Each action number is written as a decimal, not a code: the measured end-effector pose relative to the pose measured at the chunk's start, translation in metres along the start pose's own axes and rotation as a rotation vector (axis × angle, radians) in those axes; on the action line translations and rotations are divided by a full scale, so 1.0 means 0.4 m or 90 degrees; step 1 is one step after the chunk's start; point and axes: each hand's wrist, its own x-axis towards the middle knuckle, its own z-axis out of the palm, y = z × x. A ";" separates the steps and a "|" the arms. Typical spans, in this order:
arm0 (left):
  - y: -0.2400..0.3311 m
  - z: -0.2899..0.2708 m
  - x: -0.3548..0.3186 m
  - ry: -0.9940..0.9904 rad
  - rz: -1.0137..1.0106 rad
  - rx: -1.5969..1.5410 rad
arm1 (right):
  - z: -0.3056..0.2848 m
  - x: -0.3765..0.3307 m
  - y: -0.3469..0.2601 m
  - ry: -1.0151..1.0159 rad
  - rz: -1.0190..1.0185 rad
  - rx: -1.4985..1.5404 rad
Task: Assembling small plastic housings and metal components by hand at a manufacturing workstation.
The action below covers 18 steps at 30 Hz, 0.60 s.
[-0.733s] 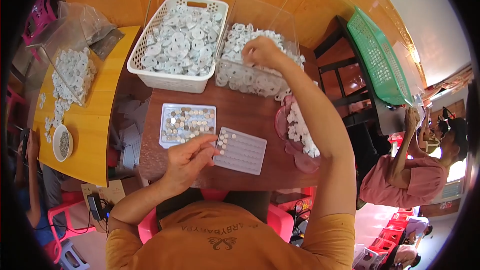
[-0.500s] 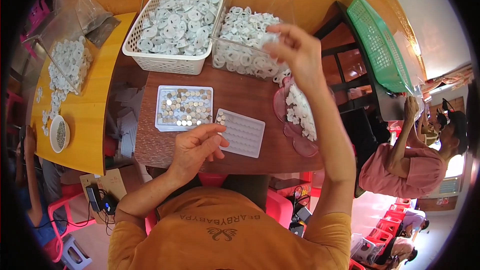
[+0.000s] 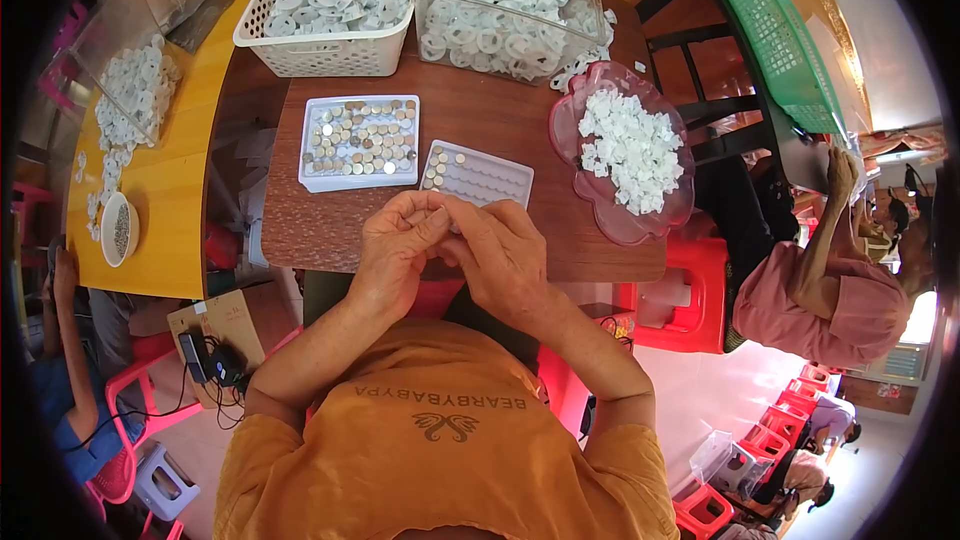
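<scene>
Whatever the left hand [image 3: 392,255] and right hand [image 3: 500,252] pinch between touching fingertips is hidden. Just beyond the fingertips lies a white rectangular plastic grid tray [image 3: 477,176], few cells filled.

So the right hand [image 3: 505,255] was way out at the far clear bin of white rings [image 3: 505,0] a moment ago, now it's pulled back near and pressed against the left hand [image 3: 395,255], fingertips together over the grid tray's [image 3: 478,175] near edge.
</scene>
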 end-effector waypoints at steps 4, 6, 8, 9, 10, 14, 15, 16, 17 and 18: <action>-0.002 -0.027 -0.009 -0.030 -0.023 -0.032 | -0.016 -0.023 -0.011 0.036 0.073 0.102; 0.000 -0.036 -0.017 -0.091 -0.045 -0.061 | -0.020 -0.034 -0.008 0.051 0.102 0.126; -0.001 -0.040 -0.021 -0.103 -0.060 -0.065 | -0.022 -0.042 -0.008 0.051 0.136 0.119; -0.002 -0.042 -0.023 -0.115 -0.072 -0.070 | -0.019 -0.044 -0.011 0.050 0.139 0.119; -0.004 -0.042 -0.023 -0.114 -0.074 -0.070 | -0.013 -0.045 -0.014 0.047 0.144 0.115; 0.001 -0.041 -0.025 -0.096 -0.088 -0.100 | 0.004 -0.048 -0.018 0.051 0.148 0.091; 0.003 -0.041 -0.025 -0.092 -0.109 -0.117 | 0.007 -0.050 -0.018 0.049 0.149 0.091; 0.000 -0.045 -0.026 -0.090 -0.109 -0.118 | 0.010 -0.051 -0.018 0.050 0.146 0.080; -0.006 -0.050 -0.026 -0.104 -0.088 -0.092 | 0.013 -0.052 -0.018 0.051 0.143 0.069; -0.010 -0.055 -0.025 -0.118 -0.067 -0.067 | 0.015 -0.051 -0.020 0.050 0.144 0.070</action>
